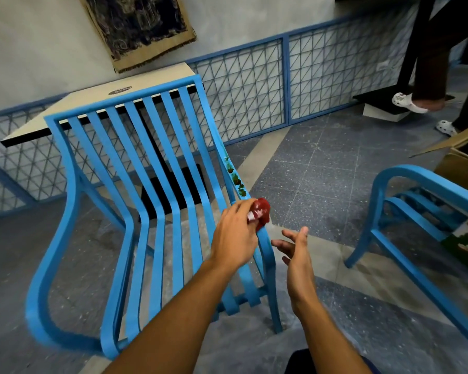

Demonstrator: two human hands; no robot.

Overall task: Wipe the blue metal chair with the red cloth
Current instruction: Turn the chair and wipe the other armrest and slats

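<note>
Pressing down on the right side rail of the blue metal chair (157, 184), the left hand (234, 236) has its fingers closed around a bunched-up red cloth (262, 213). The cloth sits on the rail, right where the seat bends up into the back. Just above the cloth, on the same rail, there are dark green spots (237, 179) going up the metal. The right hand (295, 252) is close beside the rail, open, with its fingers spread and nothing in it. It does not touch the chair. The chair has long flat bars running from the back down into the seat. Behind it stands a small table (97, 103) with a pale top, next to a blue wire fence (254, 85) along the wall. A dark woven hanging (138, 25) is on the wall above. A second blue chair (422, 211) stands to the right, well apart. Near it is an open cardboard box (457, 160). Far back on the right, another person's legs (432, 49) and white shoes (408, 102) show. The floor is grey speckled tiles (335, 163).
</note>
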